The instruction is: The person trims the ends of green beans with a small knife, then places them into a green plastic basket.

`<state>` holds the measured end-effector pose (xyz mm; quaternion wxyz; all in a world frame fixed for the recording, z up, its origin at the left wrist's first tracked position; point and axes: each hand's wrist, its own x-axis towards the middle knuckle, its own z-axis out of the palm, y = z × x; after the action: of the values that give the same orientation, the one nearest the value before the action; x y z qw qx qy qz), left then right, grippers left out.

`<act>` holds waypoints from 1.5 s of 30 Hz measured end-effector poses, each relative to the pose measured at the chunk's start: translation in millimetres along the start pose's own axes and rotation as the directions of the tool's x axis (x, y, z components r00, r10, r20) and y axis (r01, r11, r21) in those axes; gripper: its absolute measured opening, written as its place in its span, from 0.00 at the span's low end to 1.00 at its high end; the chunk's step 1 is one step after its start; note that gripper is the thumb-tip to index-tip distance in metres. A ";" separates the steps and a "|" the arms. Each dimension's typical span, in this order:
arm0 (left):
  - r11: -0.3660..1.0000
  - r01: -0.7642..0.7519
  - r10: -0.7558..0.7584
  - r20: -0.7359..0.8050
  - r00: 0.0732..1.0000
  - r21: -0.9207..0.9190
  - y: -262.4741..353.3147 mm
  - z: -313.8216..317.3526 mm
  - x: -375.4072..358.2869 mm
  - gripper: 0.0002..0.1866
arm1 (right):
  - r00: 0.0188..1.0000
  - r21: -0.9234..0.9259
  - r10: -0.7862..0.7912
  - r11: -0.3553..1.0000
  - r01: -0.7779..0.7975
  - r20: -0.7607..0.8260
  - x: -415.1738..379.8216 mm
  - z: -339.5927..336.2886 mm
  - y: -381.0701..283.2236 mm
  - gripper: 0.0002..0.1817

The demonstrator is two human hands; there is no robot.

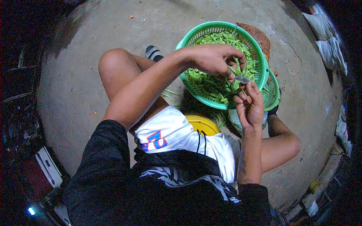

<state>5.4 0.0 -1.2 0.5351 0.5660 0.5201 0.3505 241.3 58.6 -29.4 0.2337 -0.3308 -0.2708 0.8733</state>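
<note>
On my feed the person's left hand [217,60] hung over the green basket [265,62], curled narrow, its fingers closed about a few green pods [238,69]. A small grey piece [241,79] sat between its fingertips and those of the right hand [252,107], whose fingers were bent inward; I couldn't tell which of them gripped it. Below, a heap of pods [222,38] filled much of the basket. I saw a second basket [273,96] partly beneath the first and a reddish-brown sack [256,34] just beyond.
</note>
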 end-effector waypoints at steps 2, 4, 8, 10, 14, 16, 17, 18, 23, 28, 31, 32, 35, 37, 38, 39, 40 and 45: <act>1.000 0.013 -0.013 0.016 1.000 -0.006 2.2 -1.2 -0.6 0.21 | 1.000 -0.047 -0.010 0.999 0.009 -0.024 1.4 -3.1 0.2 0.09; 1.000 0.026 -0.026 0.032 0.999 -0.012 1.9 -2.0 -0.3 0.21 | 1.000 -0.032 0.011 0.999 -0.012 -0.013 -0.3 -1.6 -0.6 0.09; 0.999 0.008 -0.007 0.027 1.000 -0.031 -2.5 1.4 1.7 0.22 | 0.998 0.038 0.053 0.998 -0.054 0.038 1.1 -7.6 1.7 0.08; 1.000 0.000 0.001 0.018 1.000 -0.027 0.3 3.8 1.0 0.22 | 0.997 0.056 0.063 0.996 -0.065 0.034 -1.6 0.4 3.3 0.08; 0.999 -0.017 0.017 0.012 1.000 -0.037 2.9 -5.9 -1.4 0.20 | 0.985 0.117 0.126 0.983 -0.139 0.114 0.9 -1.8 3.1 0.07; 0.994 -0.075 0.069 -0.079 0.994 -0.074 -6.2 -21.5 2.8 0.20 | 0.986 0.122 0.124 0.983 -0.137 0.111 0.2 -0.5 2.8 0.07; 0.995 -0.034 0.029 -0.060 0.998 -0.093 -13.9 -25.8 4.2 0.21 | 0.987 0.128 0.119 0.983 -0.133 0.109 0.5 0.2 2.4 0.08; 0.994 0.007 -0.011 -0.039 0.999 -0.110 -8.4 -28.7 2.6 0.21 | 0.987 0.129 0.116 0.983 -0.130 0.112 1.8 -1.1 3.2 0.08; 0.998 -0.045 0.049 0.082 0.995 -0.040 -2.9 2.3 3.1 0.21 | 0.997 0.065 0.066 0.996 -0.068 0.039 -3.9 11.0 4.2 0.09; 0.998 -0.043 0.043 0.001 0.999 -0.055 5.3 -24.8 -1.5 0.18 | 0.996 0.085 0.041 0.995 -0.048 0.083 3.9 -8.8 9.1 0.09; 0.995 -0.023 0.016 -0.071 0.997 -0.099 17.8 -33.3 -8.5 0.24 | 0.995 -0.214 -0.083 0.974 0.071 -0.052 5.2 -0.9 -2.2 0.11; 0.995 -0.022 0.015 -0.069 0.998 -0.101 14.7 -30.7 -8.6 0.24 | 0.965 -0.492 -0.239 0.857 0.155 -0.112 5.1 5.2 -8.1 0.13; 0.645 0.251 -0.121 -0.228 0.966 0.722 -1.9 -24.5 0.2 0.33 | 0.885 -0.732 -0.463 0.620 0.284 -0.049 17.7 -7.3 -26.5 0.14; 0.682 0.197 -0.063 -0.213 0.975 0.704 16.7 -22.4 -6.8 0.32 | 0.807 -0.808 -0.588 0.498 0.316 -0.047 21.6 -15.0 -45.3 0.11; 0.713 0.150 -0.013 -0.200 0.980 0.685 23.1 -21.8 -11.3 0.31 | 0.804 -0.808 -0.593 0.498 0.314 -0.053 24.4 -20.0 -56.6 0.11; 0.690 0.090 0.085 -0.205 0.975 0.718 22.5 -22.6 -11.8 0.30 | 0.791 -0.743 -0.605 0.569 0.352 -0.088 30.5 -29.6 -71.5 0.12; 0.691 0.071 0.093 -0.187 0.978 0.719 23.7 -23.3 -11.6 0.30 | 0.776 -0.672 -0.618 0.629 0.391 -0.127 35.1 -38.6 -87.3 0.12; 0.610 0.148 0.051 -0.225 0.973 0.778 42.2 -22.5 -14.0 0.22 | 0.706 -0.694 -0.629 0.666 0.274 -0.326 71.9 -81.4 -160.6 0.16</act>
<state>-10.1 -3.3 46.1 0.1779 0.6857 0.6933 0.1323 287.2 246.2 -12.7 0.4020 -0.5367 -0.5304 0.5187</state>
